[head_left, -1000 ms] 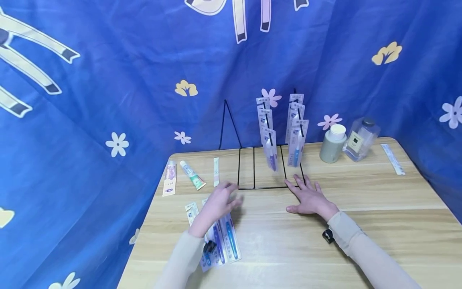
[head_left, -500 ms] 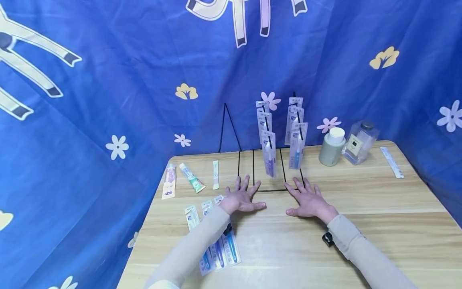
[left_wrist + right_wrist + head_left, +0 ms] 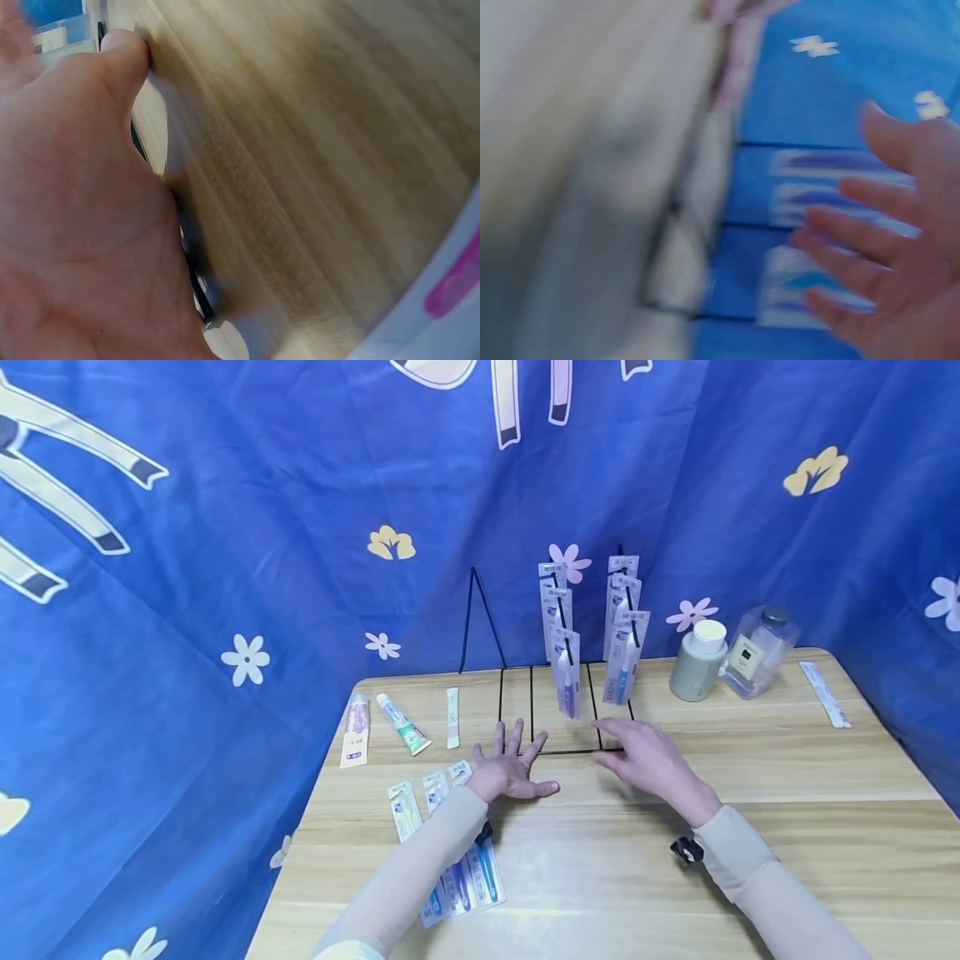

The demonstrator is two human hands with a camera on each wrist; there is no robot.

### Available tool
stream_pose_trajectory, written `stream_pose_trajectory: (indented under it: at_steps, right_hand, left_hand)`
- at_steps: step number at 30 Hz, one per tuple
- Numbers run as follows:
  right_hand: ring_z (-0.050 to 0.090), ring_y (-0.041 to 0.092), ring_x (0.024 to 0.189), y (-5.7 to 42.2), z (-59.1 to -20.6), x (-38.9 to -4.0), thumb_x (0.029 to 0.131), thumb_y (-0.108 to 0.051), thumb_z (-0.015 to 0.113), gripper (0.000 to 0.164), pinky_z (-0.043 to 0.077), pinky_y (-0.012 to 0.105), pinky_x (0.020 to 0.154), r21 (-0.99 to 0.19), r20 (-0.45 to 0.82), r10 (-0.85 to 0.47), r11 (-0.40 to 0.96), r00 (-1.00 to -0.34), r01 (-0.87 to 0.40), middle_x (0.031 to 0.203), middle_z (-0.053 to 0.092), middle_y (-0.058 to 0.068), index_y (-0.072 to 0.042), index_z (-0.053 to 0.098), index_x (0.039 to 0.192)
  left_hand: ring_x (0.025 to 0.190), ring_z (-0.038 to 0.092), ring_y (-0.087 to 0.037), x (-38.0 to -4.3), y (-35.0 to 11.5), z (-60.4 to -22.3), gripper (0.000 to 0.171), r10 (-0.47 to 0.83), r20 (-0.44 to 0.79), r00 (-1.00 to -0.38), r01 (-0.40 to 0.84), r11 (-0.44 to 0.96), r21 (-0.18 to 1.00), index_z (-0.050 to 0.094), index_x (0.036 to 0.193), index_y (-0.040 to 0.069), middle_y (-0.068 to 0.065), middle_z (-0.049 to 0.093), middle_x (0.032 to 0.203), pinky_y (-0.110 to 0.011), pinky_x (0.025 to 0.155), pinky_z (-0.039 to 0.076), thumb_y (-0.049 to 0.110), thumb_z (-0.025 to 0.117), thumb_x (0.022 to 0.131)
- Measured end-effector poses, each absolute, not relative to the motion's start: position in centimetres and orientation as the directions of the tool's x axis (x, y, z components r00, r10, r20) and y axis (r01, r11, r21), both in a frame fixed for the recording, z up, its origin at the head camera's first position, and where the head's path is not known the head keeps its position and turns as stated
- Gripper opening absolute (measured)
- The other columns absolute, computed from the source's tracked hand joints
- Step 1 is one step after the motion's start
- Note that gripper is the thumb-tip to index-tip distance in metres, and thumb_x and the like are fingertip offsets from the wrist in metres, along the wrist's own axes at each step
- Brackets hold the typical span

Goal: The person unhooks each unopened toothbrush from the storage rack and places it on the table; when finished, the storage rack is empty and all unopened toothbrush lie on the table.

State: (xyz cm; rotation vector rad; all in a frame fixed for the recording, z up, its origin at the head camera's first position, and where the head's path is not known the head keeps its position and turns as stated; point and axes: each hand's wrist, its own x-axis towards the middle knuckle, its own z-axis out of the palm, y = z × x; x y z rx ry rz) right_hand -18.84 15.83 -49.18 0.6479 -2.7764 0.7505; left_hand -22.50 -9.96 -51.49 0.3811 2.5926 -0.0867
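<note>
My left hand [image 3: 512,774] lies with fingers spread at the front left of a black wire display rack [image 3: 555,752], fingertips right at its base. My right hand [image 3: 647,762] is at the rack's front right corner, its fingers straight and nearly together in the head view; nothing is in it. Packaged toothbrushes hang from the rack's hooks in two rows, a purple one [image 3: 566,672] in front on the left and a blue one [image 3: 626,658] on the right. Under my left forearm lie several more toothbrush packs [image 3: 406,810], partly hidden by the sleeve.
Toothpaste tubes, one purple [image 3: 356,731] and one green and white [image 3: 403,724], lie back left beside a slim sachet [image 3: 453,717]. A grey bottle [image 3: 697,662], a clear bottle [image 3: 759,652] and a thin packet [image 3: 825,693] are back right. A blue curtain [image 3: 300,568] hangs behind the table.
My left hand has moved right from above the loose toothbrush packs to the rack's front edge, its fingers spreading. My right hand, spread flat before, has drawn its fingers together and turned.
</note>
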Motion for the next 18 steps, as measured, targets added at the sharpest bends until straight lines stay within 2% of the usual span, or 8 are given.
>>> stream_pose_trajectory:
  at_steps: [2, 4, 8, 10, 14, 18]
  right_hand:
    - [0.065, 0.039, 0.118, 15.1, -47.2, -19.0, 0.088, -0.026, 0.079, 0.049, 0.052, 0.057, 0.101, -0.468, 0.446, -0.335, 0.703, -0.830, -0.536, 0.132, 0.067, 0.019, -0.006, 0.066, 0.131]
    - [0.063, 0.038, 0.121, 14.3, -45.5, -19.4, 0.088, -0.021, 0.079, 0.042, 0.051, 0.056, 0.102, -0.497, 0.544, -0.303, 0.635, -0.782, -0.591, 0.134, 0.064, 0.019, -0.006, 0.068, 0.126]
    - [0.054, 0.041, 0.132, 12.9, -43.7, -20.6, 0.088, -0.016, 0.078, 0.037, 0.044, 0.062, 0.109, -0.558, 0.591, -0.265, 0.547, -0.762, -0.624, 0.145, 0.055, 0.022, -0.008, 0.071, 0.123]
    - [0.055, 0.041, 0.132, 12.3, -43.5, -21.4, 0.088, -0.013, 0.077, 0.033, 0.043, 0.062, 0.109, -0.581, 0.591, -0.254, 0.524, -0.765, -0.623, 0.143, 0.057, 0.022, -0.007, 0.072, 0.120]
    - [0.069, 0.035, 0.110, 11.5, -43.5, -22.7, 0.086, -0.001, 0.075, 0.022, 0.054, 0.052, 0.098, -0.580, 0.641, -0.219, 0.491, -0.736, -0.650, 0.116, 0.073, 0.017, -0.004, 0.076, 0.108]
    - [0.074, 0.029, 0.085, 11.0, -43.2, -23.0, 0.081, 0.012, 0.073, 0.018, 0.060, 0.040, 0.081, -0.551, 0.725, -0.138, 0.472, -0.675, -0.688, 0.090, 0.077, 0.011, -0.002, 0.077, 0.091]
  left_hand:
    - [0.157, -0.020, -0.034, -22.6, -10.0, -51.4, 0.097, 0.240, -0.503, -0.830, 0.276, 0.961, 0.003, -0.007, 0.159, 0.051, 0.001, -0.021, 0.171, -0.077, 0.118, 0.008, 0.091, 0.037, 0.083]
    - [0.157, -0.020, -0.035, -22.9, -10.1, -51.8, 0.097, 0.234, -0.496, -0.836, 0.270, 0.963, -0.001, -0.006, 0.158, 0.053, 0.001, -0.020, 0.171, -0.079, 0.117, 0.009, 0.092, 0.038, 0.081]
    - [0.158, -0.019, -0.034, -23.0, -10.1, -52.1, 0.097, 0.230, -0.491, -0.840, 0.266, 0.964, -0.004, -0.004, 0.158, 0.054, 0.002, -0.019, 0.172, -0.080, 0.116, 0.008, 0.094, 0.038, 0.080]
    - [0.158, -0.019, -0.034, -22.8, -10.0, -51.9, 0.097, 0.235, -0.499, -0.834, 0.273, 0.962, -0.002, -0.006, 0.158, 0.053, 0.002, -0.020, 0.171, -0.079, 0.116, 0.008, 0.093, 0.037, 0.081]
    - [0.158, -0.018, -0.034, -22.4, -9.9, -51.4, 0.098, 0.248, -0.504, -0.827, 0.287, 0.958, 0.001, -0.007, 0.159, 0.051, 0.002, -0.021, 0.171, -0.077, 0.118, 0.010, 0.093, 0.036, 0.081]
    - [0.158, -0.016, -0.034, -22.4, -9.9, -51.5, 0.098, 0.249, -0.491, -0.835, 0.288, 0.958, -0.004, -0.006, 0.159, 0.051, 0.002, -0.019, 0.171, -0.076, 0.119, 0.012, 0.093, 0.036, 0.081]
